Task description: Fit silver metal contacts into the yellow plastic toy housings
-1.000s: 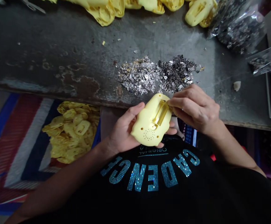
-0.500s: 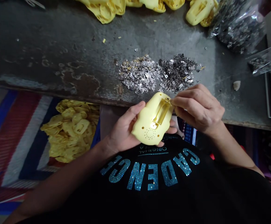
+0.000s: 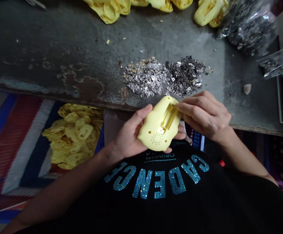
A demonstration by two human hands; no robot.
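A yellow plastic shell (image 3: 153,125) with a long open battery slot, screw holes and a ring of small speaker holes rests tilted in my left hand (image 3: 131,133), thumb along its edge and fingers underneath. At the upper end of the slot, my right hand (image 3: 204,113) has its fingertips pinched together. Whatever they hold is too small and hidden to make out. Just beyond the shell lie a heap of silvery metal contact plates (image 3: 145,78) and a heap of darker small metal pieces (image 3: 186,74).
The grey worktable (image 3: 58,35) has a worn front edge. More yellow shells (image 3: 112,9) lie along its back. Plastic bags of metal pieces (image 3: 253,29) stand at the right. Below left, a basket holds a pile of yellow parts (image 3: 75,136).
My right fingertips have shifted slightly left and in over the upper end of the slot, covering the metal bit that showed there. My left hand and the shell have barely moved.
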